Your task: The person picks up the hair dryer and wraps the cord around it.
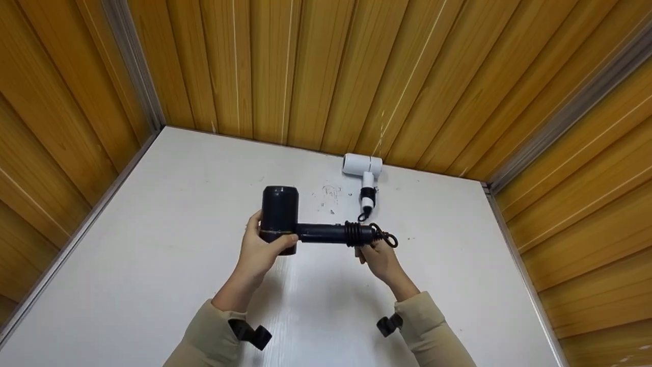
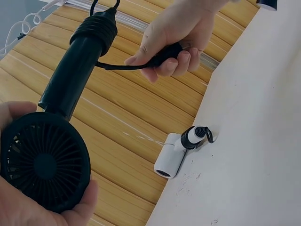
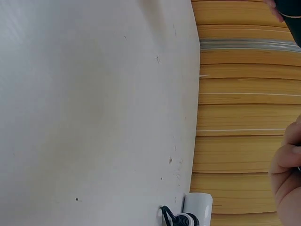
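Note:
A black hair dryer is held up over the white table, its handle pointing right. My left hand grips it round the rear of the barrel, thumb across the near side. In the left wrist view the round vented end faces the camera between thumb and fingers. The black cord is wound round the handle's end. Beside that end, my right hand holds the plug in curled fingers, with a length of cord running from it to the handle. Only part of the right hand shows in the right wrist view.
A white hair dryer with its cord wound round the handle lies at the table's far edge. Wood-patterned panels rise behind and at both sides of the white table. Small dark marks dot the tabletop.

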{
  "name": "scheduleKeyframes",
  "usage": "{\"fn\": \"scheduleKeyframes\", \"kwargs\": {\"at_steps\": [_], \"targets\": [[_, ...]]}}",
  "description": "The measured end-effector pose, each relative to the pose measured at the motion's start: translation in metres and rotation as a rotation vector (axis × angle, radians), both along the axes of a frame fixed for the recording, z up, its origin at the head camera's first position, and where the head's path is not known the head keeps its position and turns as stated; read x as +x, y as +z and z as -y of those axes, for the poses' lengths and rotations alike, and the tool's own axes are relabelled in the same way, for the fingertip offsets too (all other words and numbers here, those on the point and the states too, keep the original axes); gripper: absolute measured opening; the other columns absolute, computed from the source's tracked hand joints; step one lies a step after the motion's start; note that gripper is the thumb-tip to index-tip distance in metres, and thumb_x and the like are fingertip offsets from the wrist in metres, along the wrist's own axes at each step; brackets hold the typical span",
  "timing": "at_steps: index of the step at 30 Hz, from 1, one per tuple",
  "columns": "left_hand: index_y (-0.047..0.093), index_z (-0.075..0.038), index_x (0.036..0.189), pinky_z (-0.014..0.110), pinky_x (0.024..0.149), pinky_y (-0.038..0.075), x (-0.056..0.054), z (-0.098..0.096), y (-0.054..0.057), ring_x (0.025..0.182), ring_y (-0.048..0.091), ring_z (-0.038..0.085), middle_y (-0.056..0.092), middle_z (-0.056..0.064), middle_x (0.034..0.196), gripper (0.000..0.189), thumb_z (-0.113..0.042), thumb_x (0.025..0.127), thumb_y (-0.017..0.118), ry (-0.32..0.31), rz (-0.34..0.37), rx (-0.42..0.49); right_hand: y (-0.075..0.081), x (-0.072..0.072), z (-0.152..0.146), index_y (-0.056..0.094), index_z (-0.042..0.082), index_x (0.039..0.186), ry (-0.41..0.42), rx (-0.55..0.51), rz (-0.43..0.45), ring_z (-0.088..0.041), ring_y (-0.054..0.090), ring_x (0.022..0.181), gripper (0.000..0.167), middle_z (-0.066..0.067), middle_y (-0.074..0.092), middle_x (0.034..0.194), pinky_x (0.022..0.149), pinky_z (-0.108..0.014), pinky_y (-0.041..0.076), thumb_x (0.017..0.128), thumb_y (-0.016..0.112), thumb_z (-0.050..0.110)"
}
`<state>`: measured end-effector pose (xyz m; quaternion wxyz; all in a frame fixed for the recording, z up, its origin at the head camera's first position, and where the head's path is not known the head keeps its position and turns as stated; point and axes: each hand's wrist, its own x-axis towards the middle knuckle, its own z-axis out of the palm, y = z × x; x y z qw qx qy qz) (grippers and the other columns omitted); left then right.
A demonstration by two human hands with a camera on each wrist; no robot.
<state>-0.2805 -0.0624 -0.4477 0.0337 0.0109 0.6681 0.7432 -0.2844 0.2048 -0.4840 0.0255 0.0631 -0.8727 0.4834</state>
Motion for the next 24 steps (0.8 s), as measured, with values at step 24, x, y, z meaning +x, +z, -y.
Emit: {"fn": "scheduleKeyframes", "kwargs": {"at_steps": [24], "targets": [[0.015, -0.006, 0.148, 0.04, 0.092, 0.046, -0.006, -0.007, -0.005, 0.109, 0.053, 0.03, 0.045, 0.018, 0.126, 0.093, -0.016, 0.077, 0.073, 0.186, 0.007, -0.088, 0.019, 0.051, 0.05, 0.052, -0.005, 0.108, 0.09, -0.201, -0.229, -0.029, 0.061, 0.06, 0.015, -0.02, 0.067, 0.082, 0.047, -0.03, 0.05, 0.098, 0.042, 0.0]]}}
